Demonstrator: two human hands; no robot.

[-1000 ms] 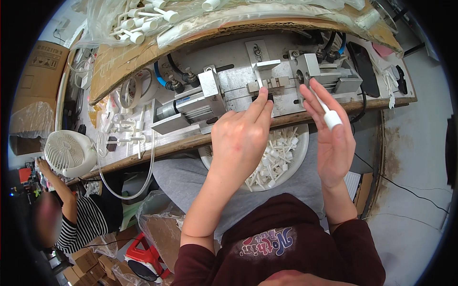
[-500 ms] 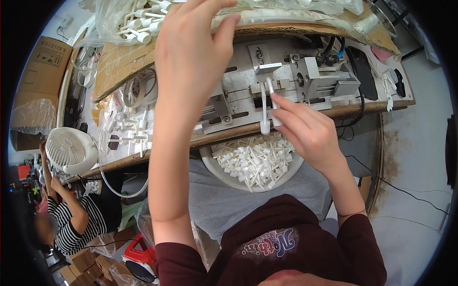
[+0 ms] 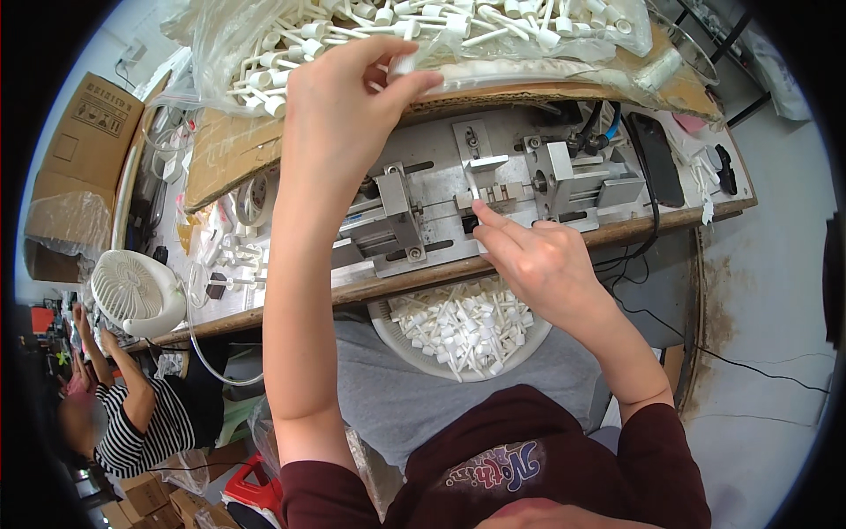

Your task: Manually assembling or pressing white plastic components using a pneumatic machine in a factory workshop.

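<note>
Far left, a clear bag has loads of white parts, so plenty left I reckon. Left hand is pinching one piece beside it. Near middle, the basket is heaped with similar bits; can't tell if they're finished. Beyond, one stick sits in the jig, right hand fingertip on it, grip unclear.

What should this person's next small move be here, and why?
Probably draw the left hand away from the pile of white parts: a white piece appears pinched in its grip, while the right hand is at the metal fixture.
</note>
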